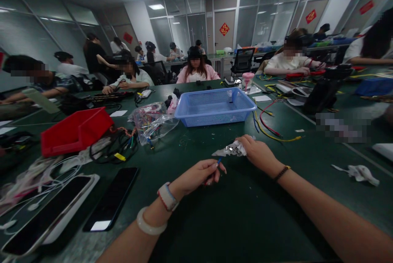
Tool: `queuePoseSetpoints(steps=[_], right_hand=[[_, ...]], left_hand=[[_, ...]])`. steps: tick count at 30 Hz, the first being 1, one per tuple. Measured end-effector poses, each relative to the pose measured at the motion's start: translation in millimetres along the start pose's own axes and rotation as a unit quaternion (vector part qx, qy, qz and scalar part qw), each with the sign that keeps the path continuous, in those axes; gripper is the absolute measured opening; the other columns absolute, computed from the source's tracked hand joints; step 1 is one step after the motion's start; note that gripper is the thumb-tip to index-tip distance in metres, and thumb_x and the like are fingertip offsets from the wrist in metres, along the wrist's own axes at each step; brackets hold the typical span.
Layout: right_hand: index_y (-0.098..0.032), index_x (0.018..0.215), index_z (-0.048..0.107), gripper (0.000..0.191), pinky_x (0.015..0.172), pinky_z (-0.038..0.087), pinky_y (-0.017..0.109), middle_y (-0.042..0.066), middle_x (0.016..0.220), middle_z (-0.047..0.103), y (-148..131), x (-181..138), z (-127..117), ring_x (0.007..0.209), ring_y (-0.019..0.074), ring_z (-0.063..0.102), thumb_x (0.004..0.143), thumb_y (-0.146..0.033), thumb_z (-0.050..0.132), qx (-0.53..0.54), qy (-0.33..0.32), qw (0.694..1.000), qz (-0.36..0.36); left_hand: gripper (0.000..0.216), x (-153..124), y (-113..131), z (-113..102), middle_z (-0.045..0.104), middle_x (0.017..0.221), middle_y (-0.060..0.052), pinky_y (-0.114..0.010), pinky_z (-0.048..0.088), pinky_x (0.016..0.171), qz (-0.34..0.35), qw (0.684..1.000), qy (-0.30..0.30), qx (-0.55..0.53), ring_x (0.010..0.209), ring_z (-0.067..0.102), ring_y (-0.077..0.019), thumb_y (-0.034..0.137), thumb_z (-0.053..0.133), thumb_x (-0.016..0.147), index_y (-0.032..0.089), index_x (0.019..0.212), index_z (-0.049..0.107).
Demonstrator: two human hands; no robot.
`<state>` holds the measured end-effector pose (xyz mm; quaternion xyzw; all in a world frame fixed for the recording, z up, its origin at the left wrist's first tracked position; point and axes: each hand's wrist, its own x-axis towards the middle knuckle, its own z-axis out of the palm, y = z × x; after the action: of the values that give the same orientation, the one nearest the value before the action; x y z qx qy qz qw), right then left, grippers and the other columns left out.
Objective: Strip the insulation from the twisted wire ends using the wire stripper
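Crumpled wrap in right hand, blue piece in left

Right hand (256,148) gripping the right end of a crumpled white wrap (230,149); its fingertips are partly hidden. Wrap's pointed left end sits just beyond the left hand (201,175), aimed toward the far edge side of those fingers. Left hand pinching a thin blue piece (219,160) between thumb and fingers. Both hands mid-worktop (245,222), between near edge and basket.

Containers: blue basket (211,122), rectangular, perforated plastic, beyond the hands toward the far edge. Clear plastic bag (162,126) beside its left side, coloured wires inside. Red bin (78,132), glossy plastic, tilted, farther toward the left side; contents hidden by its wall.

Materials: wrap is thin, wrinkled, shiny silvery patches; can't tell if paper or film. Worktop dark green, smooth. Yellow cable (276,136) curves off the basket's right corner, slim red cable (270,126) alongside. Crumpled white tissue (362,174) well right of the hands. Flat black phone (113,197) nearer the near left corner.
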<state>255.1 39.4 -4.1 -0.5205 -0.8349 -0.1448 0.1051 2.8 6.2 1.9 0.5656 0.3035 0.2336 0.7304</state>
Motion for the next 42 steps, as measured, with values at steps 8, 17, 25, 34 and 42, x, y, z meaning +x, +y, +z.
queuePoseSetpoints(steps=[8,17,25,34,42], right_hand=[[-0.020,0.128,0.053,0.049,0.066,0.049,0.028,0.007,0.119,0.066,7,-3,1,0.077,0.0176,0.067,0.081,-0.006,0.048,0.017,0.073,0.997,-0.030],[-0.017,0.125,0.053,0.053,0.064,0.051,0.029,0.012,0.138,0.052,1,-2,1,0.075,0.0164,0.067,0.075,-0.001,0.046,0.031,0.048,0.998,-0.024],[-0.020,0.144,0.030,0.080,0.082,0.054,0.035,0.012,0.147,0.040,-2,-1,-2,0.115,0.0224,0.057,0.068,0.004,0.041,0.111,0.038,0.993,-0.029],[-0.024,0.139,0.041,0.067,0.078,0.053,0.034,0.009,0.141,0.049,-2,-3,-8,0.096,0.0207,0.065,0.076,-0.003,0.047,0.125,-0.010,0.992,-0.032],[-0.021,0.122,0.049,0.049,0.084,0.049,0.033,0.009,0.130,0.055,-1,-1,-6,0.102,0.0191,0.062,0.076,-0.004,0.048,0.234,-0.024,0.971,-0.037]], left_hand=[[0.029,0,-1,2,0.053,0.068,0.002,-0.018,0.025,0.046,-0.002,1.000,0.004,-0.025,0.049,0.037,-0.0044,0.039,0.053,0.090,0.012,0.097,0.061],[0.029,0,-2,7,0.059,0.073,-0.001,-0.017,0.034,0.046,-0.037,0.999,-0.001,-0.006,0.056,0.056,-0.0073,0.038,0.052,0.091,0.013,0.103,0.063],[0.027,2,-5,8,0.066,0.085,-0.006,-0.017,0.039,0.048,-0.024,1.000,0.009,0.002,0.065,0.064,-0.0110,0.036,0.057,0.089,0.012,0.100,0.064],[0.030,2,-3,8,0.066,0.085,-0.005,-0.017,0.036,0.046,-0.014,0.998,-0.008,0.057,0.059,0.059,-0.0075,0.037,0.053,0.091,0.013,0.105,0.064],[0.030,1,-1,10,0.064,0.080,-0.004,-0.016,0.034,0.045,-0.013,0.997,-0.012,0.070,0.055,0.056,-0.0063,0.036,0.052,0.092,0.013,0.106,0.065]])
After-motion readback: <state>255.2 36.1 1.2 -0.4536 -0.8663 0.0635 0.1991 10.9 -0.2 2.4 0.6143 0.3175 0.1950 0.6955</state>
